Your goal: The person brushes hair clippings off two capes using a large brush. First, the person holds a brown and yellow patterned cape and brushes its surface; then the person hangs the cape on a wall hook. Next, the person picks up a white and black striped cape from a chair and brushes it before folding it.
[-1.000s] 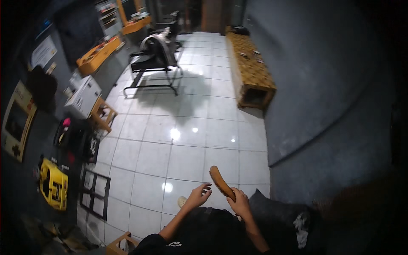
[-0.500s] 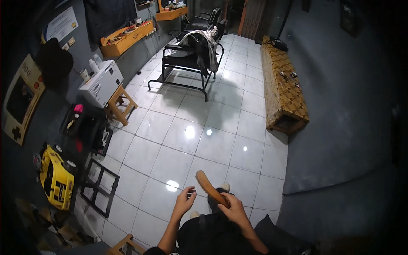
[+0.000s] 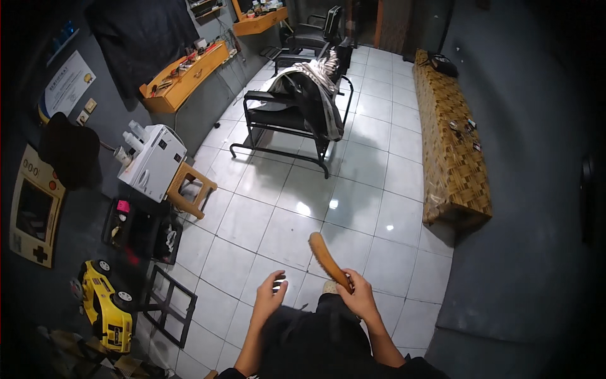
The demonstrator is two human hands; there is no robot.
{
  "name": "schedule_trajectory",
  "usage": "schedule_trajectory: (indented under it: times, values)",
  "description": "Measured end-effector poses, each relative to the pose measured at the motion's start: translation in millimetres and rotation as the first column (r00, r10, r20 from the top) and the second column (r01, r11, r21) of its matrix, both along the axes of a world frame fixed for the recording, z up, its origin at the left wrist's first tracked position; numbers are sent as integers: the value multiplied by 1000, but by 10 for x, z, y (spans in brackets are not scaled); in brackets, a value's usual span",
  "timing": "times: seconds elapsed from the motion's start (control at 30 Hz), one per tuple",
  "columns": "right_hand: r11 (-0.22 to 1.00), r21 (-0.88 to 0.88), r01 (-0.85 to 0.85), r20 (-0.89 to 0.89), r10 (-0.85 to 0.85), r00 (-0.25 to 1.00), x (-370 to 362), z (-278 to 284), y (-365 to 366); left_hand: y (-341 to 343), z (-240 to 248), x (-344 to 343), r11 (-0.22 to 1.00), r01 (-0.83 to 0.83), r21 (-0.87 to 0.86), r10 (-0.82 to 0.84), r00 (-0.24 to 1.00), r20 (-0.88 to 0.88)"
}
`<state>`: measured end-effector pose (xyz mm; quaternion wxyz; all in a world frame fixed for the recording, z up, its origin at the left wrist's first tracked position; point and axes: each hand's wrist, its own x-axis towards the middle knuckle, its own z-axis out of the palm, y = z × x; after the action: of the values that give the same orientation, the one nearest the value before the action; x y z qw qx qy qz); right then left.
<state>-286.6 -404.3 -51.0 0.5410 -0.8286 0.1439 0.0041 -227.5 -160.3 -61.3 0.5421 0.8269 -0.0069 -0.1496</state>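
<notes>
1. Your right hand (image 3: 357,297) has its fingers wrapped around the near end of a curved wooden brush (image 3: 327,256), held on your side of the black chair (image 3: 274,118), its bristles facing left.
2. Your left hand (image 3: 269,295), also on your side of the chair, is half open, fingers curled and parted, gripping nothing and apart from the brush.
3. Writing, all left of the chair: the certificate (image 3: 68,85) on the wall carries a heading, lines of print and a yellow seal; the console-shaped panel (image 3: 36,208) has round characters near its top; the white cabinet (image 3: 154,163) bears small dark labels; the yellow toy car (image 3: 106,306) has dark markings.
4. Nearer you and left of the chair, a black frame (image 3: 167,306) sits beside the car, and a wooden stool (image 3: 191,189) stands beside the cabinet, which has 2 bottles (image 3: 134,140) on top.
5. The chair stands out on the tiled floor, a striped cloth (image 3: 309,82) draped over it.
6. Right of the chair, a patterned bench (image 3: 451,145) runs along the wall.
</notes>
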Motion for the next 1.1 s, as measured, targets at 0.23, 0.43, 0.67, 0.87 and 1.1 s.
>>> schedule_trajectory:
  times: [0.23, 0.43, 0.67, 0.87, 1.1]
  values:
    - [1000, 0, -17, -37, 17, 999, 1555, 10, -302, -26, -185, 1361, 982, -133, -132, 115, 984, -138]
    - [997, -73, 28, 50, -24, 998, 2941, -115, -118, -135, -424, 2877, 978, 33, -204, -37, 999, -18]
    - [992, -18, 125, 6, -125, 992, 4290, 280, 218, -218, 13, 4746, 966, 238, -96, -227, 968, 110]
    - [984, -61, 168, 170, -155, 973, 5345, 340, 140, -459, 141, 5877, 961, 210, -181, -199, 977, 77]
    - [915, -254, 313, 163, -279, 946, 6742, 305, -432, -1041, 111, 6938, 955, 284, -89, -278, 958, 73]
